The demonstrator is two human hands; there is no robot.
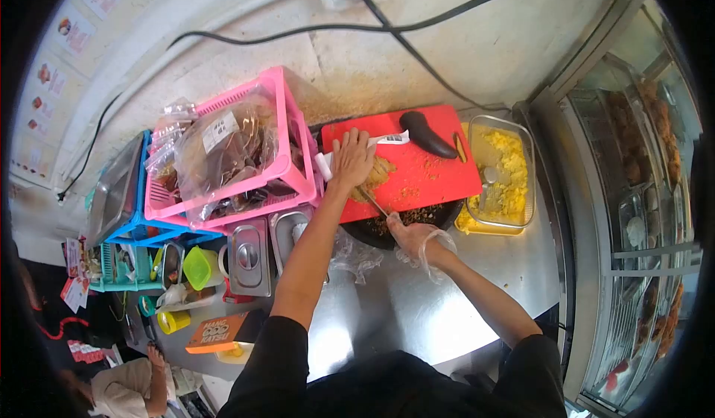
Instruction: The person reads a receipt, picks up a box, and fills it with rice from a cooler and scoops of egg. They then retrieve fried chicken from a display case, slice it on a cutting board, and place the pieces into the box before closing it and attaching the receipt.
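Note:
On the red cutting board (447,182) lie chopped yellowish pieces (378,173) and a long dark object (427,135). My left hand (353,159) lies with its fingers stretched out over a white packet (390,139) and the edge of the chopped pieces. At the board's front edge, my right hand (414,238), in a clear plastic glove, is closed round the handle of a knife (372,200). The blade points up and left toward the pieces. A dark round pan (439,217) with crumbs sits partly under the board.
Right of the board stands a yellow tray (497,231) with yellow food and a clear container. Pink basket (281,127), lidded steel container (248,258) and orange box (216,333) are on the left. A glass display case (596,217) borders the right. Another person (130,388) is at lower left.

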